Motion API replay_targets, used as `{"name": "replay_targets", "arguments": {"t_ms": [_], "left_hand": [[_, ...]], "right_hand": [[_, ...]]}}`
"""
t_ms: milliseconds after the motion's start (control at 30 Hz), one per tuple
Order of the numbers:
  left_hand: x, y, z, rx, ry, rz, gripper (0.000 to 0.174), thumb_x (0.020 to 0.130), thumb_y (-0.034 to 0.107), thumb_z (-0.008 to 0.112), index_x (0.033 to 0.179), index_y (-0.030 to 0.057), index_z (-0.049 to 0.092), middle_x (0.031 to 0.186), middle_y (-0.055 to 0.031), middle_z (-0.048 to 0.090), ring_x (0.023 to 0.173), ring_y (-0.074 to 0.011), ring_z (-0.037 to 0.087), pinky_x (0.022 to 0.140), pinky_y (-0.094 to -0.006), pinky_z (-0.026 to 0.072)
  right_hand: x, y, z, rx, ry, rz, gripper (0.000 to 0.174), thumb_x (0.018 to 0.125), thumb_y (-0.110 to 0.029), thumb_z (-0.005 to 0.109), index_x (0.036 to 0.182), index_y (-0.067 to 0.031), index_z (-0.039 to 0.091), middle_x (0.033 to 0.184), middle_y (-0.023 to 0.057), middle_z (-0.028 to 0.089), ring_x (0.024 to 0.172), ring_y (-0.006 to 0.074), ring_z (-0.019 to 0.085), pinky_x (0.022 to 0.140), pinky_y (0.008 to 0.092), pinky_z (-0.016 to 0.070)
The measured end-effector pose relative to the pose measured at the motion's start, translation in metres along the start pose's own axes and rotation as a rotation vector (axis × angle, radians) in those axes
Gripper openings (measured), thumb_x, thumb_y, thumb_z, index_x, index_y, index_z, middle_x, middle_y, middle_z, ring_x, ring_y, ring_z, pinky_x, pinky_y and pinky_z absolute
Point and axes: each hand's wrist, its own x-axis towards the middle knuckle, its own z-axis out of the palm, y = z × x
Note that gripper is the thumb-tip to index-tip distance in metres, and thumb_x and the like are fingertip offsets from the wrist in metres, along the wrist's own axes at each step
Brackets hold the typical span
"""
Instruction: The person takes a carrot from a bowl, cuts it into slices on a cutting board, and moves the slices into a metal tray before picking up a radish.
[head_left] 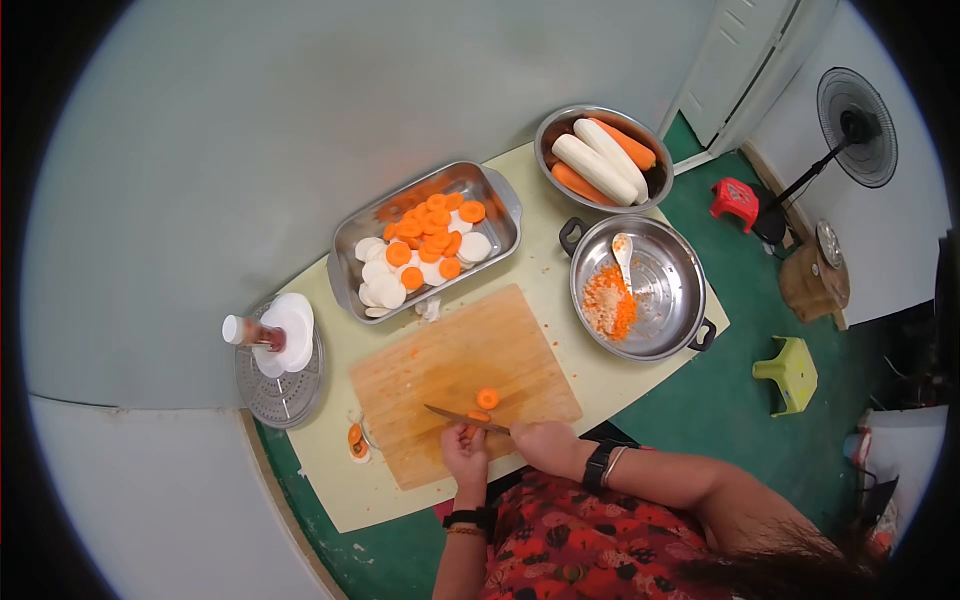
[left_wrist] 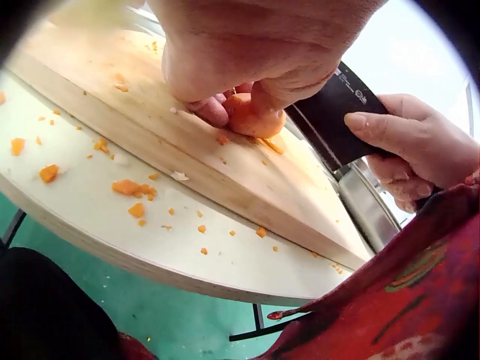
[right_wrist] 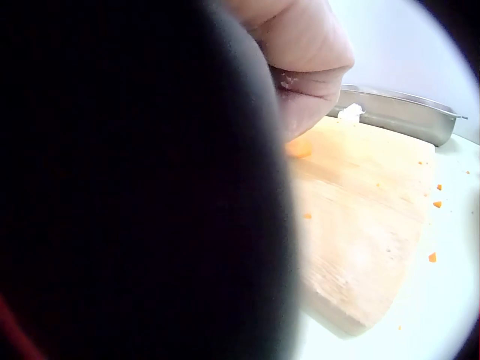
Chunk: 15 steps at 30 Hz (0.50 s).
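Observation:
On the wooden cutting board [head_left: 490, 330] my left hand [head_left: 465, 455] holds a carrot piece [left_wrist: 251, 118] between its thumb and curled fingers. My right hand [head_left: 548, 447] grips a kitchen knife [head_left: 462, 418]; its broad dark blade [left_wrist: 330, 120] stands right beside the carrot in the left wrist view. One thumb lies along the blade near the handle. Just beyond the knife, a round carrot slice [head_left: 487, 398] lies flat on the board. In the right wrist view a dark shape covers the left half, with curled fingers [right_wrist: 307, 60] above the board.
A metal tray [head_left: 505, 205] of carrot and white radish slices stands behind the board. At right are a pan [head_left: 680, 290] with chopped bits and a spoon, and a bowl [head_left: 550, 130] of whole vegetables. A grater disc [head_left: 285, 385] lies at left. Carrot scraps [left_wrist: 127, 187] dot the table.

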Motion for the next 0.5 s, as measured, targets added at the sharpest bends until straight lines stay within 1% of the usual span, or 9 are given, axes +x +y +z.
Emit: {"name": "replay_targets", "arguments": {"t_ms": [67, 167, 300, 400, 500], "left_hand": [[-0.001, -0.001, 0.0, -0.03, 0.016, 0.002, 0.027, 0.079, -0.004, 0.067, 0.103, 0.0016, 0.055, 0.095, -0.0044, 0.052, 0.078, -0.0102, 0.055, 0.069, -0.0222, 0.0463], [0.002, 0.003, -0.006, 0.053, -0.038, 0.031, 0.026, 0.079, -0.004, 0.068, 0.101, 0.0013, 0.056, 0.093, -0.004, 0.05, 0.076, -0.0101, 0.054, 0.067, -0.0224, 0.0458], [0.004, 0.004, -0.005, 0.038, -0.031, 0.01, 0.024, 0.078, -0.003, 0.069, 0.098, -0.0002, 0.056, 0.092, -0.0046, 0.05, 0.074, -0.0105, 0.054, 0.066, -0.0224, 0.0456], [0.004, 0.004, -0.006, 0.091, -0.021, 0.031, 0.026, 0.077, -0.001, 0.071, 0.099, -0.0012, 0.057, 0.092, -0.0054, 0.051, 0.075, -0.011, 0.054, 0.065, -0.0227, 0.0467], [0.003, 0.005, -0.006, 0.069, -0.01, 0.035, 0.029, 0.076, 0.001, 0.073, 0.101, -0.0017, 0.058, 0.092, -0.0063, 0.052, 0.076, -0.0116, 0.056, 0.066, -0.0227, 0.0482]], "right_hand": [[0.003, -0.004, -0.004, -0.006, -0.018, 0.019, 0.01, 0.081, -0.01, 0.053, 0.086, -0.002, 0.053, 0.062, 0.0142, 0.063, 0.059, 0.0291, 0.066, 0.05, 0.0389, 0.0515], [0.009, -0.009, -0.004, -0.015, -0.046, 0.028, 0.01, 0.081, -0.009, 0.052, 0.087, -0.0013, 0.052, 0.064, 0.0146, 0.063, 0.059, 0.0301, 0.066, 0.05, 0.0399, 0.0517], [0.018, -0.011, 0.0, -0.032, -0.081, 0.043, 0.01, 0.082, -0.009, 0.051, 0.088, -0.0007, 0.052, 0.065, 0.0153, 0.064, 0.059, 0.0306, 0.066, 0.05, 0.04, 0.0518], [0.032, -0.012, 0.004, -0.012, -0.145, 0.13, 0.012, 0.086, -0.01, 0.049, 0.092, -0.0005, 0.052, 0.07, 0.0182, 0.065, 0.066, 0.0323, 0.067, 0.056, 0.0416, 0.0536], [0.052, -0.012, 0.004, 0.067, -0.179, 0.091, 0.014, 0.087, -0.012, 0.048, 0.093, 0.0003, 0.052, 0.073, 0.0196, 0.066, 0.068, 0.0326, 0.068, 0.057, 0.0424, 0.0535]]}}
